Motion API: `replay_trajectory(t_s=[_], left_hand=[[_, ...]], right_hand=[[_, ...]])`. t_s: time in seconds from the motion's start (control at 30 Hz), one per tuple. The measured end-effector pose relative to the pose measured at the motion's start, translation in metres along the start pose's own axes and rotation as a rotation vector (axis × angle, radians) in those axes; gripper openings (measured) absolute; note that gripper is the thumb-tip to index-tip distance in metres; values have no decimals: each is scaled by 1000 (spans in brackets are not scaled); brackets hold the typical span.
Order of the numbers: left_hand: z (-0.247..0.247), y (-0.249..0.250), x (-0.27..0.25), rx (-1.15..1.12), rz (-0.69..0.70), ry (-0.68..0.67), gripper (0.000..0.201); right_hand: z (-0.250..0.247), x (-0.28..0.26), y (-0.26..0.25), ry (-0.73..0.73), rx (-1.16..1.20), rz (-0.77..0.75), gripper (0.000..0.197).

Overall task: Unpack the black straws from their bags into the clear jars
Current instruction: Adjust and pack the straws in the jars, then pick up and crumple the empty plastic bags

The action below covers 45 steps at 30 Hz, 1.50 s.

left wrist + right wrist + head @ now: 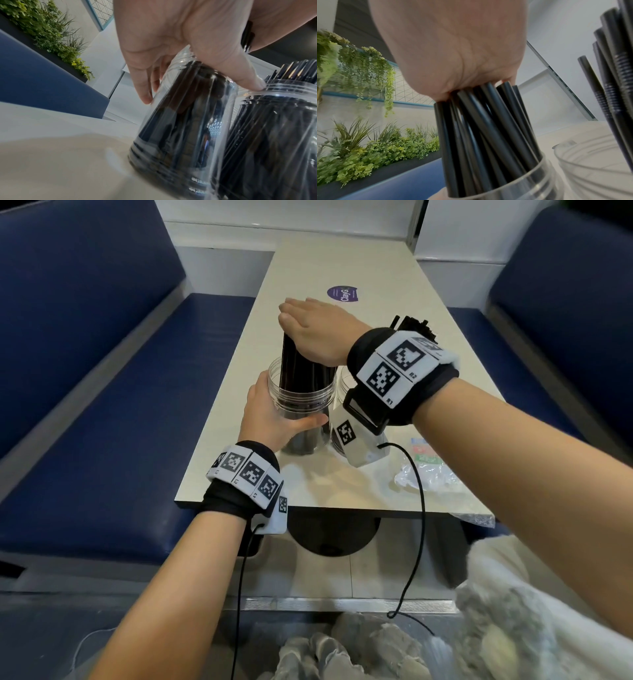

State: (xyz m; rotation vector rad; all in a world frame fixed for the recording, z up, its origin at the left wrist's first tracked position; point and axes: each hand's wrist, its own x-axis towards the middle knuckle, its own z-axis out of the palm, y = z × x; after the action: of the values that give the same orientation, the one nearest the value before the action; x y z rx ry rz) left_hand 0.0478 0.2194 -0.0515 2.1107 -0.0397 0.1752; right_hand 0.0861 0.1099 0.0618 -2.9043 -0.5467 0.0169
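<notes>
1. The step in hand looks like settling a bundle of black straws [301, 371] into the left clear jar [301, 405], which stands on the table [342, 261] near its left edge.
2. The right hand [315, 326] lies flat on the straw tops, fingers straight and together, palm pressing down (in the right wrist view the tips meet the palm directly).
3. The left hand [274, 416] wraps the jar's wall, thumb across the near side and fingers round the far side, steadying it.
4. A second jar [283, 128], also full of straws, stands touching it on the right.
5. An emptied bag [424, 477] lies crumpled at the table's near right.
6. Next, I judge, the straws need tapping level, keeping the jar braced so that it does not tip; whether more full bags remain I cannot tell.
</notes>
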Motion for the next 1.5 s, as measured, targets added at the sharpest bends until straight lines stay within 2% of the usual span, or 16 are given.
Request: replay_trajectory(t_s=[0.13,0.37,0.73,0.83,0.9,0.97,1.03,1.1,1.17,1.2,1.27,1.37,1.43,1.5], left_hand=[[2,-2,2,3,-1,14,104],[5,-5,3,9,-3,36,99],[1,4,-5,40,-97,14,113],[-7,21,-18,84,-119,5,126],[-16,34,-34,104,-118,92,127],[-23,48,-54,64,-47,249,111],[-24,68,-76,27,111,332,74],[-14,91,-93,-2,247,220,35],[9,110,-101,-56,289,30,16],[23,116,-101,-71,291,-60,15],[57,124,-96,-30,270,-216,26],[114,121,-80,165,167,-436,48],[146,116,-69,313,71,-520,56],[170,110,-61,430,2,-537,59]], right_hand=[[-3,-4,1,-14,-11,-14,50],[-21,-37,1,125,109,-45,44],[-22,-87,12,225,266,-76,42],[-21,-104,21,324,321,-78,42],[-21,-123,31,471,393,-66,40],[-20,-145,47,628,476,-28,36],[-16,-165,69,738,533,67,32],[-7,-178,96,776,553,202,27],[6,-182,124,769,563,350,25],[14,-183,138,757,566,430,26],[33,-180,163,694,578,590,31],[62,-173,190,474,640,789,50],[75,-168,200,307,666,870,66],[83,-164,207,184,663,911,78]])
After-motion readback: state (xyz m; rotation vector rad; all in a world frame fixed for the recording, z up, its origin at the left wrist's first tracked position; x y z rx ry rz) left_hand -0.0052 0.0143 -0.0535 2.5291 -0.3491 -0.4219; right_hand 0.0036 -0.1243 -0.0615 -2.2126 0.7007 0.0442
